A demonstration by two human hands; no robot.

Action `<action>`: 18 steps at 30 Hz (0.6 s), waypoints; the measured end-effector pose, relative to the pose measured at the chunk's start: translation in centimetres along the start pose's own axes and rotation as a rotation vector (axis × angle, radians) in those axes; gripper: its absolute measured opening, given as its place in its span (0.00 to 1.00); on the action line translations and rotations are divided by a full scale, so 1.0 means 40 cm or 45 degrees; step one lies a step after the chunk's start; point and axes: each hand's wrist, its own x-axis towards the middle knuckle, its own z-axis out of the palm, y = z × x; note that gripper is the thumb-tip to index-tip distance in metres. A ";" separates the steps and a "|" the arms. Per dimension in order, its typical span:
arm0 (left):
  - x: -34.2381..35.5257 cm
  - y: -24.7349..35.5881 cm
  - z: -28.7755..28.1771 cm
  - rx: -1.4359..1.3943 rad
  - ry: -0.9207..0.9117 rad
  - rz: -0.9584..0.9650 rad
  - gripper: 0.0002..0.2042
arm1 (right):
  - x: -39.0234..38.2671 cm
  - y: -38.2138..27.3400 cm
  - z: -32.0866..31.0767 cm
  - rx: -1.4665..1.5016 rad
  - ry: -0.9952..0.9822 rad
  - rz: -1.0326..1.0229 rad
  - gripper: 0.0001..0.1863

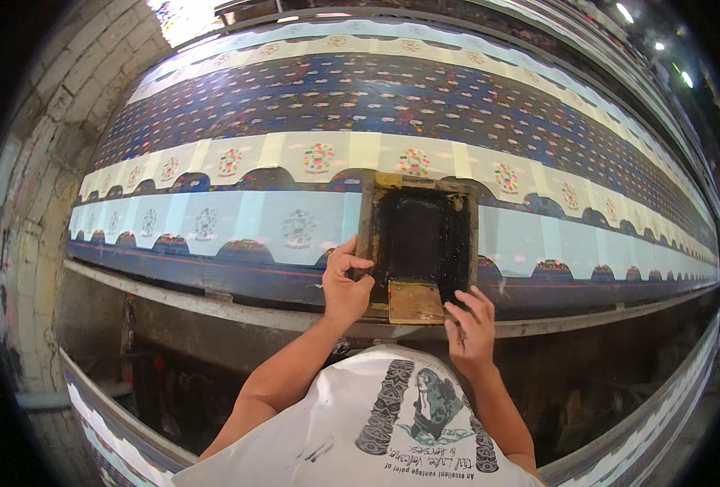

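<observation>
A screen-printing frame (pixel 365 227) with dark, ink-stained mesh (pixel 412 235) lies over the row of pale blue fabric pieces in front of me. My left hand (pixel 348 280) is closed at its left rail, with thumb and forefinger reaching onto the rail. A flat, yellowish-brown squeegee (pixel 415 303) rests at the near end of the frame. Beside its right end is my right hand (pixel 471 329), fingers apart and curved, with nothing visibly held. Whether its fingertips touch the squeegee or frame I cannot tell.
Pale blue pieces (pixel 254 219) with grey motifs and cream pieces (pixel 278 158) with coloured motifs line the long, dark patterned table (pixel 295 89). A metal rail (pixel 189 302) runs along its near edge. A block wall (pixel 67 89) stands left; another table edge (pixel 124 406) lies behind me.
</observation>
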 end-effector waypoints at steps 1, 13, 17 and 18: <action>-0.005 0.025 0.007 -0.102 0.011 -0.143 0.13 | 0.010 -0.007 0.002 0.015 -0.040 -0.056 0.18; 0.009 0.035 0.000 0.324 -0.004 0.023 0.24 | 0.235 -0.037 -0.025 -0.115 -0.551 -0.472 0.20; 0.018 0.077 -0.024 0.853 -0.147 0.365 0.26 | 0.379 0.019 -0.041 -0.037 -0.683 -0.370 0.19; 0.025 0.098 -0.029 0.915 -0.170 0.385 0.25 | 0.410 0.035 -0.027 -0.041 -0.649 -0.370 0.19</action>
